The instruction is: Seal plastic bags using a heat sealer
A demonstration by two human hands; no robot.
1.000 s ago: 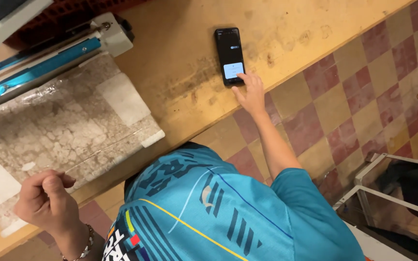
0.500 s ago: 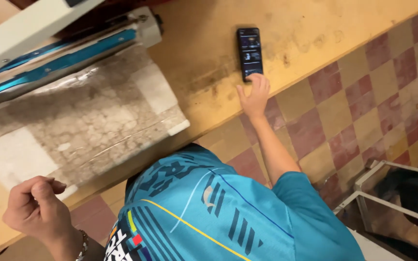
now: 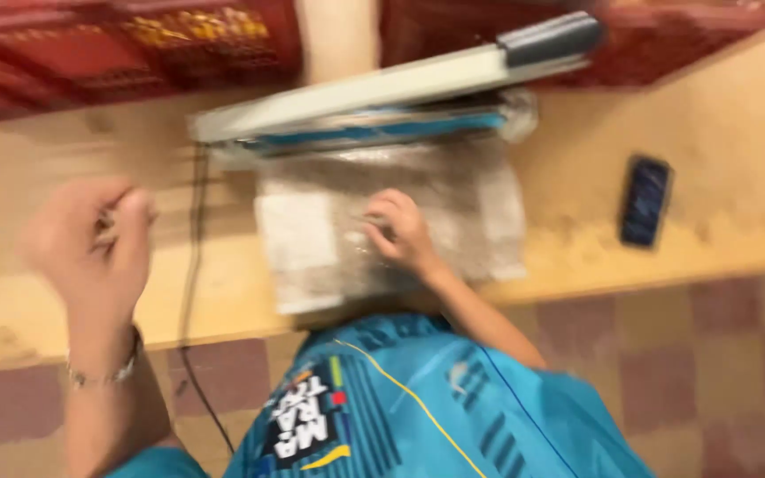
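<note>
The picture is blurred by motion. My right hand (image 3: 400,232) lies with bent fingers on a clear plastic bag (image 3: 312,239) that holds pale contents and rests flat on the wooden counter (image 3: 577,257). The blur hides whether the fingers grip the bag. The bag's far end lies under the raised arm of a white heat sealer (image 3: 382,88) with a blue strip. My left hand (image 3: 90,243) is lifted above the counter to the left, fingers curled into a fist, a bracelet at the wrist. I wear a teal shirt (image 3: 427,407).
A dark phone (image 3: 646,202) lies on the counter to the right. A black cable (image 3: 192,265) runs from the sealer over the counter's front edge. Red crates (image 3: 117,44) stand behind the sealer. Checked floor tiles (image 3: 710,372) lie below.
My right hand left the phone and came over onto the plastic bag. The view swung, so the sealer and bag now sit in the middle. My left fist rose higher.
</note>
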